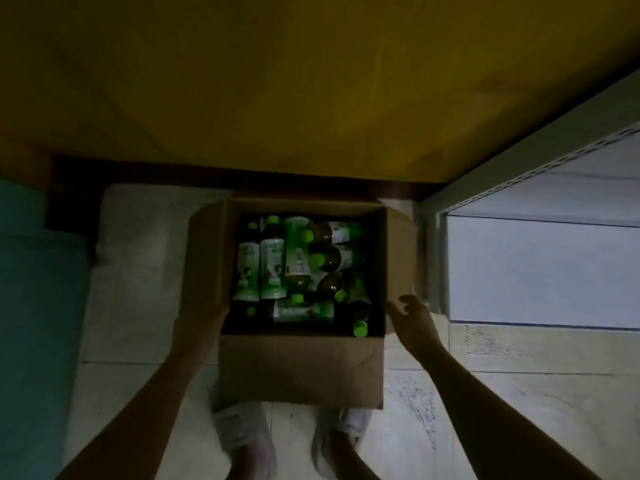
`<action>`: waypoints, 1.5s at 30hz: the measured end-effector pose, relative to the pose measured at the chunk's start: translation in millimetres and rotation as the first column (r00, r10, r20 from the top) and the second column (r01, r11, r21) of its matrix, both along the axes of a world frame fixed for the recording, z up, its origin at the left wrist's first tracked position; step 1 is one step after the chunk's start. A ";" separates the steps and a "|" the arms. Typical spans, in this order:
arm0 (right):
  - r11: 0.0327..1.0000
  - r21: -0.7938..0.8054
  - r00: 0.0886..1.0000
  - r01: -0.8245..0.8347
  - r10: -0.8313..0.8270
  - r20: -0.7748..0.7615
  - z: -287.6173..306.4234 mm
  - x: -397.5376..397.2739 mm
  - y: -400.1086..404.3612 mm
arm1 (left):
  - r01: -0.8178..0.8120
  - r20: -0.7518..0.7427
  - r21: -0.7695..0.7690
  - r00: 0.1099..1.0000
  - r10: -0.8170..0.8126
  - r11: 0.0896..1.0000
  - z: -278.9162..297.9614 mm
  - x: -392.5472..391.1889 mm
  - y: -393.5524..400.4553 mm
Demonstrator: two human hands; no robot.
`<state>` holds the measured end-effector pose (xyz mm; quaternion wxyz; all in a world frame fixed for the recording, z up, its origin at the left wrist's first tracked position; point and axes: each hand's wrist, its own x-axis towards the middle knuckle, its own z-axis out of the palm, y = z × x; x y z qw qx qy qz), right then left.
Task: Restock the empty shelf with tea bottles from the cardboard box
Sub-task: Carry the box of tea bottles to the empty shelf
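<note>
The cardboard box (300, 367) of tea bottles (272, 268) sits on the floor (485, 393) beside the empty shelf (540, 268); likely heavy. Left hand (202, 318) grips its flap, right hand (414, 318) hangs open.

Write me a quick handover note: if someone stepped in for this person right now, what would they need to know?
Left hand: on the left flap of the cardboard box, apparently gripping it.
Right hand: open, fingers spread, beside the box's right flap, holding nothing.
The box sits open on the floor, full of tea bottles lying jumbled.
The shelf on the right looks bare.
Done: box opened.
Left: move every bottle onto the shelf.
</note>
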<state>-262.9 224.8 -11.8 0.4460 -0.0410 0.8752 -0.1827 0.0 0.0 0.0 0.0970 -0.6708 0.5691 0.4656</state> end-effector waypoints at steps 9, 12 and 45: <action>0.960 -0.130 0.966 0.250 -0.257 -0.040 -141.4 -25.5 -45.0 | 0.015 0.072 -0.158 0.997 -0.004 0.987 -163.0 -34.8 -62.6; 0.983 -0.020 0.978 0.184 -0.185 -0.097 -152.0 -32.3 -40.3 | 0.110 0.151 -0.275 0.986 -0.070 0.955 -175.4 -36.1 -63.7; 0.986 -0.028 0.973 0.165 -0.168 -0.159 467.1 111.1 153.5 | 0.442 0.014 -0.175 0.895 -0.447 0.880 476.2 23.4 41.0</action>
